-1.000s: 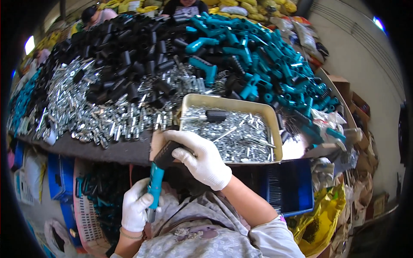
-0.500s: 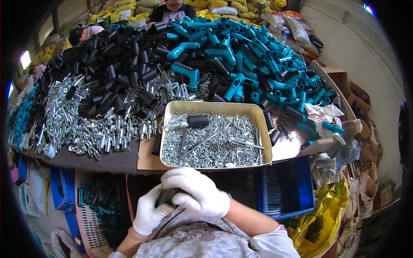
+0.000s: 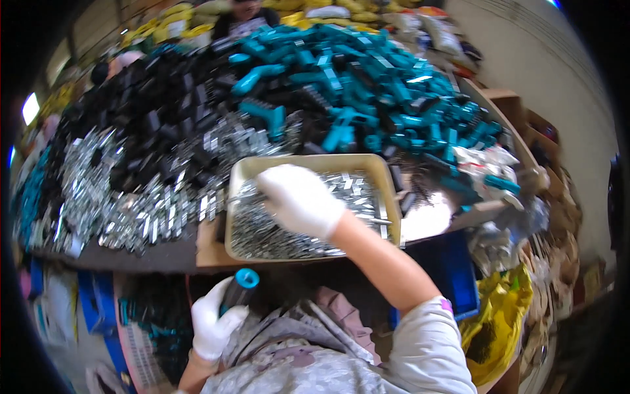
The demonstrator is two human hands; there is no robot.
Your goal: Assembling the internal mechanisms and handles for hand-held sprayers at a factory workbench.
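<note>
My left hand point(image 3: 213, 325), in a white glove, is closed around a black handle with a teal end point(image 3: 239, 289), held upright near my lap below the table edge. My right hand point(image 3: 298, 200), also in a white glove, reaches forward into a beige tray point(image 3: 387, 190) filled with small shiny metal pieces point(image 3: 262, 233). Its fingers rest down among the pieces at the tray's left side. Whether they pinch anything is hidden.
Behind the tray lie big heaps of teal plastic handles point(image 3: 367, 85), black plastic parts point(image 3: 151, 111) and loose metal brackets point(image 3: 131, 197). A person point(image 3: 246, 16) sits at the far side. A blue crate point(image 3: 453, 276) and a yellow bag point(image 3: 499, 322) sit to my right, below the table.
My right hand left my left hand near my lap and moved forward into the metal pieces in the tray. My left hand keeps the handle, now showing its teal end upward.
</note>
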